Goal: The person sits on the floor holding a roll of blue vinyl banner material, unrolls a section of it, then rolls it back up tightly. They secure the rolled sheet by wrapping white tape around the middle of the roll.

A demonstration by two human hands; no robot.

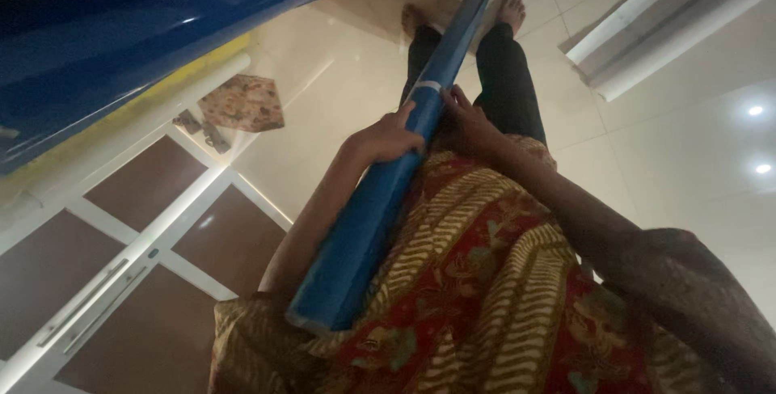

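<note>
Both hands: left hand (392, 137), right hand (466, 123) clasp blue roll (380, 192) between them.

Around me: patterned box (242, 103) on floor at 10 o'clock | brown-panelled cabinet doors (137, 240) at 8 | glossy tile floor (687, 143) at 3

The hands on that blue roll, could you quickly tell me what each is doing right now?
Left hand: closed around the blue roll.
Right hand: resting on the roll near its white tape band; grip unclear.
</note>
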